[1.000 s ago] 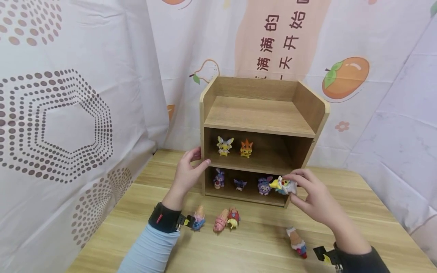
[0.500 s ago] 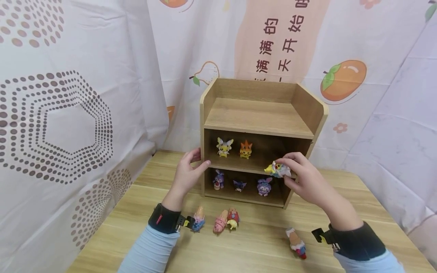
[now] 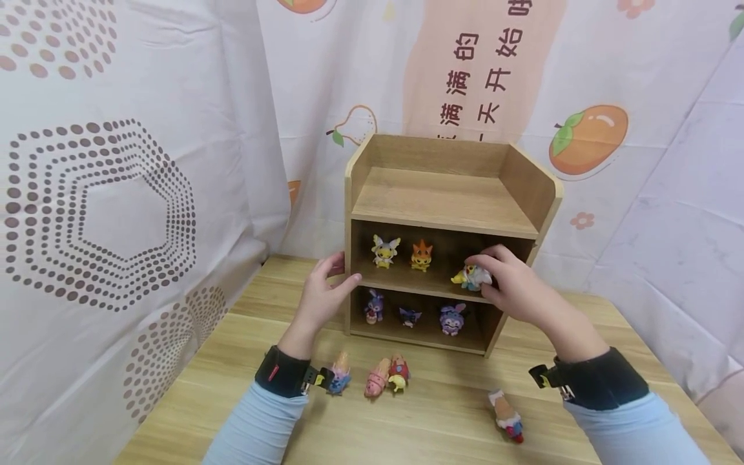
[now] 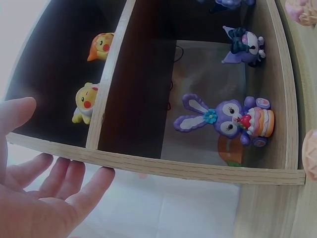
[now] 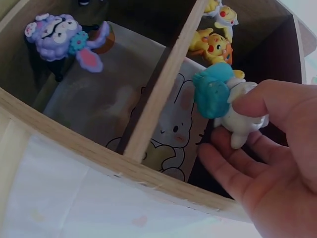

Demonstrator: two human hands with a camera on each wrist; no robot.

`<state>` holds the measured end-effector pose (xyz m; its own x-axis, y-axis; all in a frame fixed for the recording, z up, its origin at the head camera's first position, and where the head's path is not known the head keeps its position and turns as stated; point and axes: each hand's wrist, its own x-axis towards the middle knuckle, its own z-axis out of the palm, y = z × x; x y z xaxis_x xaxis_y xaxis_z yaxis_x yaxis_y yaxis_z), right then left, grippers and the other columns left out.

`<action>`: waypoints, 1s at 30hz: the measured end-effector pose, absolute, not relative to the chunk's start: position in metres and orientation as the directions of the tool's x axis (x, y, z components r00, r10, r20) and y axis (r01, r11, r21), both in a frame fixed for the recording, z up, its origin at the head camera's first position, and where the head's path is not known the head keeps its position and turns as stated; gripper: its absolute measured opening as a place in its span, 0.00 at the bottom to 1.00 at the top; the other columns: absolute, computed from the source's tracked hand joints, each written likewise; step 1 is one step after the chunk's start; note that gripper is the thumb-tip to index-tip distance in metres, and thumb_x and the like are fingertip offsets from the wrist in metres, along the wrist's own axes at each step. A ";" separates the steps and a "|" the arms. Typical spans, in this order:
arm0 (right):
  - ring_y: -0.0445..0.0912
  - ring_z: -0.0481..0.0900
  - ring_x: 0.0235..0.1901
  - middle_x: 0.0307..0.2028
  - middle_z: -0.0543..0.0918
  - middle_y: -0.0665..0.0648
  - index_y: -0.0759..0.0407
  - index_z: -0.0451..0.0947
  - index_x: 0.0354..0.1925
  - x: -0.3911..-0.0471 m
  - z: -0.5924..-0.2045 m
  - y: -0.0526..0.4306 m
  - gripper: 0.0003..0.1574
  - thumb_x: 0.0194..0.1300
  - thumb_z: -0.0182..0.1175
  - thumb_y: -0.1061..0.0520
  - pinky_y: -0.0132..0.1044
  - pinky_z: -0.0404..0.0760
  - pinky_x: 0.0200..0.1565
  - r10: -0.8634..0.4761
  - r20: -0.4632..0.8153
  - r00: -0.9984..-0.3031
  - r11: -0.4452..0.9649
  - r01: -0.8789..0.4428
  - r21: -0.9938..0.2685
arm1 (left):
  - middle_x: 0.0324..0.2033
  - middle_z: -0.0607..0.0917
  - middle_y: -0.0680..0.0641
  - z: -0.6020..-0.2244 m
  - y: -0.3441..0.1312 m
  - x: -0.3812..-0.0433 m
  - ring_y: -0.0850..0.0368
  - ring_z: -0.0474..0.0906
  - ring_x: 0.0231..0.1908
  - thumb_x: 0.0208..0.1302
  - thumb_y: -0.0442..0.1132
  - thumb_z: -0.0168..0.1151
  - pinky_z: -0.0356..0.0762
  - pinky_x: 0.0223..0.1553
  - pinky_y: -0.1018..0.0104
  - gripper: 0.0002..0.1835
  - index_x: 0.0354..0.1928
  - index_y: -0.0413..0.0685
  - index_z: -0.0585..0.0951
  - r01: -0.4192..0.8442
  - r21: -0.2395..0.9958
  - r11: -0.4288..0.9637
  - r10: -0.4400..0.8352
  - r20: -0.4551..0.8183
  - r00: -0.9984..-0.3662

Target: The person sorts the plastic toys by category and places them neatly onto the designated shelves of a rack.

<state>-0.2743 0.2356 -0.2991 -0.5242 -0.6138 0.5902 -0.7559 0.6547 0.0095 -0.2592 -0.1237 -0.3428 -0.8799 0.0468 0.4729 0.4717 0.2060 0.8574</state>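
Note:
My right hand (image 3: 511, 284) pinches a white, teal and yellow figurine (image 3: 472, 278) at the right part of the middle shelf. From the right wrist view, the figurine (image 5: 218, 94) shows its teal and white side; whether it touches the board is unclear. My left hand (image 3: 324, 289) rests its fairly straight fingers on the outer left side of the wooden shelf unit (image 4: 198, 170), thumb apart. A white-eared yellow figurine (image 3: 384, 250) and an orange-hooded one (image 3: 421, 255) stand on the same shelf. Below are a purple rabbit figurine (image 4: 230, 119), a small dark purple one (image 3: 409, 316) and a lilac one (image 3: 451, 319).
On the wooden table (image 3: 442, 420) lie a blue-and-pink figurine (image 3: 340, 374), a pink one (image 3: 378, 378) and a red-and-yellow one (image 3: 398, 373). Farther right lies a brown, white and red figurine (image 3: 506, 415). A printed curtain (image 3: 314, 84) hangs behind.
My right hand has carried the white, teal and yellow figurine up from the lower shelf's level and into the middle shelf's right part. The left hand has stayed at the side panel.

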 end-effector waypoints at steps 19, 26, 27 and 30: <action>0.55 0.80 0.43 0.47 0.82 0.66 0.68 0.82 0.54 -0.294 -0.280 0.224 0.21 0.61 0.63 0.68 0.53 0.82 0.42 -0.570 0.318 -0.757 0.783 -0.618 -0.067 | 0.60 0.73 0.29 -0.357 -0.124 -0.273 0.31 0.72 0.61 0.66 0.32 0.68 0.74 0.59 0.38 0.31 0.68 0.27 0.69 0.461 0.864 0.201 0.033 0.465 -0.885; 0.52 0.80 0.40 0.46 0.83 0.64 0.67 0.81 0.56 -0.299 -0.278 0.219 0.23 0.62 0.64 0.66 0.52 0.81 0.43 -0.526 0.263 -0.809 0.820 -0.565 -0.096 | 0.60 0.75 0.38 -0.377 -0.128 -0.291 0.41 0.74 0.60 0.64 0.38 0.72 0.77 0.58 0.44 0.33 0.69 0.37 0.72 0.460 0.866 0.195 0.018 0.466 -0.885; 0.52 0.80 0.40 0.46 0.83 0.64 0.67 0.80 0.57 -0.300 -0.278 0.219 0.24 0.62 0.64 0.66 0.53 0.81 0.44 -0.521 0.265 -0.811 0.822 -0.560 -0.097 | 0.60 0.76 0.39 -0.378 -0.129 -0.291 0.42 0.74 0.60 0.64 0.39 0.72 0.77 0.58 0.44 0.33 0.69 0.38 0.72 0.462 0.865 0.193 0.018 0.468 -0.883; 0.53 0.81 0.42 0.48 0.84 0.64 0.67 0.79 0.59 -0.303 -0.278 0.217 0.25 0.63 0.63 0.65 0.54 0.79 0.46 -0.512 0.281 -0.812 0.826 -0.555 -0.097 | 0.60 0.76 0.40 -0.379 -0.130 -0.292 0.43 0.75 0.59 0.64 0.41 0.73 0.78 0.57 0.45 0.33 0.68 0.39 0.73 0.467 0.864 0.188 0.017 0.472 -0.881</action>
